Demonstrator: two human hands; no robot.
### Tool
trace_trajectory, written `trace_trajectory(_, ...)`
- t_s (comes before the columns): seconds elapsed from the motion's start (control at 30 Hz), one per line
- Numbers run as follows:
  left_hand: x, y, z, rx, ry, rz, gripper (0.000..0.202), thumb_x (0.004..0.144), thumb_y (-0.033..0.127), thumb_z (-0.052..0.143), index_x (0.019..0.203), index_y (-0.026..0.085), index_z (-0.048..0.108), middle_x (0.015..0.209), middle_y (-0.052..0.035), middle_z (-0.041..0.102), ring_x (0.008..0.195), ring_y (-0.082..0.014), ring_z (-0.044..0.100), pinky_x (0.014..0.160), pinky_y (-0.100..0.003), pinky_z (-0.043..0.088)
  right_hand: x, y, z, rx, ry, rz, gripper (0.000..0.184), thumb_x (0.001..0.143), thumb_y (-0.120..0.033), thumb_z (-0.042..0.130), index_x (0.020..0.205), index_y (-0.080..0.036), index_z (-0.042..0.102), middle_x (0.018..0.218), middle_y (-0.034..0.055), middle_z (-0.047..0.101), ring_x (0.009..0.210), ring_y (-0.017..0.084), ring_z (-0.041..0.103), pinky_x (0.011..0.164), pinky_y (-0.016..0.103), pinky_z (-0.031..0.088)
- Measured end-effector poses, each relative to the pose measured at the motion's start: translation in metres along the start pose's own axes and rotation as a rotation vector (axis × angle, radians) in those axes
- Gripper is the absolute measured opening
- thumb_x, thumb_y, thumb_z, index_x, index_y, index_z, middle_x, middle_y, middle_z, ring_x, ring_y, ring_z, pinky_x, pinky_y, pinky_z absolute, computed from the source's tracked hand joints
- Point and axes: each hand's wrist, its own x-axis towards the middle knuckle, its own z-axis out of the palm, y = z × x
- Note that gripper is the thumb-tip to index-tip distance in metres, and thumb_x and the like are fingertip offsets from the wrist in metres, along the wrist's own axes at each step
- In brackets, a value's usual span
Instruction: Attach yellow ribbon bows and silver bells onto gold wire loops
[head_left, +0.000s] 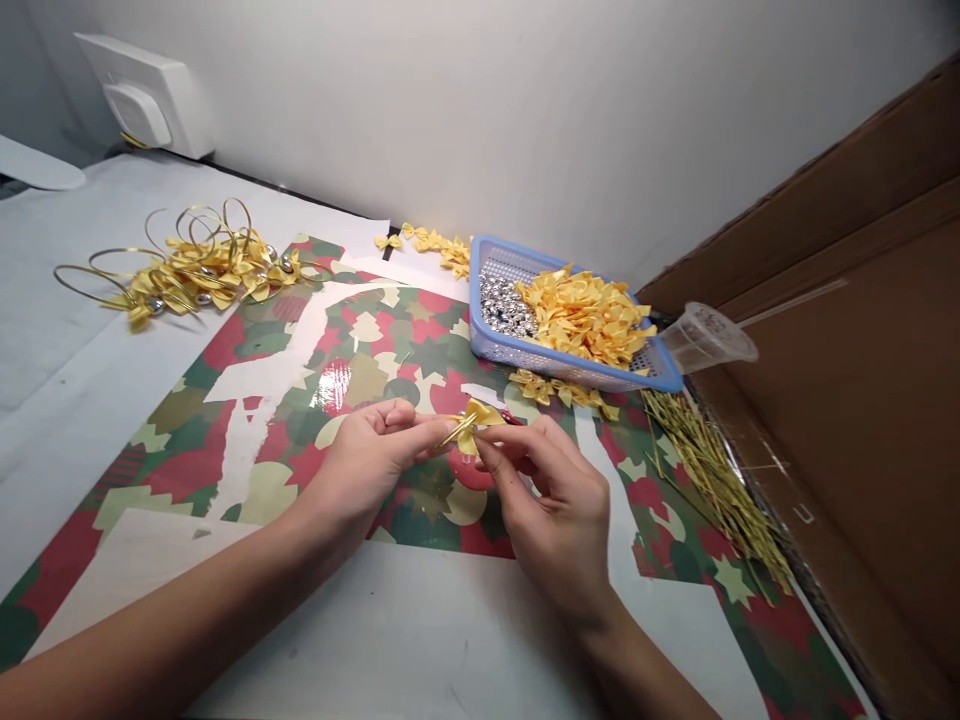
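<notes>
Yellow bow pinched between fingers of left hand and right hand.

A small yellow satin bow sits pinched between the left fingers and right fingers, its thin gold wire angling down toward the left fingers.

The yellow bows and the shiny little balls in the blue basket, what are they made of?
The yellow bows look like satin ribbon, smooth with a soft shine along the folds. The little balls have a mirror-like silver shine, maybe silver-coated plastic or metal; the look can't settle which. The blue basket looks like molded plastic, with an even color and a smooth rim.
</notes>
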Motion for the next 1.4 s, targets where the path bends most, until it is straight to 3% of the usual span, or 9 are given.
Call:
trace_trajectory(0.27, -0.0026, 0.0015, 0.0007, 0.009, 0.006, -0.024, 0.052, 0.061, 0.033, 0.073, 0.055, 0.021, 0.023, 0.053, 0.0069, 0.037, 0.052, -0.0077, 0.043, 0.043, -0.018, 0.031, 0.0012, -0.0021, 0.0006, -0.018, 0.007, -0.015, 0.015, 0.083, -0.010, 0.055, 0.082, -0.022, 0.064, 0.066, -0.0030, 0.050, 0.055, 0.010, 0.051, 0.050, 0.023, 0.044)
trace_trajectory(0.6, -0.0010, 0.0002, 0.0008, -0.002, 0.001, -0.008, 0.052, 0.060, 0.031, 0.074, 0.054, 0.021, 0.023, 0.051, 0.0083, 0.034, 0.047, -0.0059, 0.037, 0.042, -0.018, 0.031, 0.0018, -0.0027, 0.0004, -0.005, 0.001, 0.001, 0.014, 0.083, -0.012, 0.055, 0.081, -0.022, 0.064, 0.066, -0.0024, 0.051, 0.055, 0.011, 0.050, 0.050, 0.024, 0.045)
trace_trajectory(0.77, -0.0020, 0.0005, 0.0016, 0.004, 0.012, 0.006, 0.051, 0.059, 0.030, 0.073, 0.054, 0.021, 0.024, 0.051, 0.0086, 0.035, 0.046, -0.0051, 0.035, 0.042, -0.017, 0.031, 0.0022, -0.0031, 0.0009, 0.053, -0.011, 0.082, 0.012, 0.082, -0.014, 0.056, 0.079, -0.022, 0.064, 0.068, -0.0020, 0.054, 0.056, 0.011, 0.053, 0.052, 0.024, 0.047)
trace_trajectory(0.93, -0.0009, 0.0006, 0.0018, 0.011, 0.019, 0.020, 0.053, 0.060, 0.029, 0.074, 0.055, 0.021, 0.022, 0.050, 0.0093, 0.036, 0.044, -0.0042, 0.034, 0.041, -0.016, 0.028, 0.0031, -0.0051, 0.0012, 0.199, -0.053, 0.254, 0.008, 0.081, -0.019, 0.058, 0.077, -0.022, 0.065, 0.068, -0.0020, 0.057, 0.059, 0.012, 0.060, 0.053, 0.024, 0.049)
trace_trajectory(1.1, -0.0009, -0.0007, 0.0007, 0.001, 0.000, 0.007, 0.052, 0.059, 0.030, 0.073, 0.056, 0.022, 0.022, 0.053, 0.0066, 0.046, 0.049, -0.0077, 0.045, 0.045, -0.020, 0.033, 0.0059, -0.0057, 0.0018, 0.365, -0.091, 0.387, 0.005, 0.078, -0.023, 0.062, 0.074, -0.020, 0.063, 0.063, -0.0032, 0.058, 0.054, 0.012, 0.062, 0.051, 0.022, 0.051)
trace_trajectory(1.27, -0.0005, -0.0015, 0.0006, -0.014, -0.021, 0.017, 0.051, 0.059, 0.028, 0.073, 0.055, 0.021, 0.023, 0.057, 0.0041, 0.054, 0.054, -0.0103, 0.053, 0.049, -0.021, 0.036, 0.0065, -0.0042, 0.0018, 0.414, -0.109, 0.435, 0.006, 0.076, -0.026, 0.064, 0.074, -0.020, 0.062, 0.057, -0.0039, 0.058, 0.052, 0.013, 0.063, 0.050, 0.022, 0.051)
trace_trajectory(1.4, -0.0017, 0.0005, 0.0026, -0.035, 0.006, 0.037, 0.051, 0.059, 0.025, 0.073, 0.055, 0.021, 0.022, 0.054, 0.0062, 0.051, 0.052, -0.0076, 0.048, 0.050, -0.020, 0.036, 0.0066, -0.0049, 0.0023, 0.388, -0.107, 0.416, 0.007, 0.077, -0.026, 0.063, 0.074, -0.019, 0.062, 0.059, -0.0033, 0.057, 0.053, 0.013, 0.061, 0.052, 0.024, 0.052)
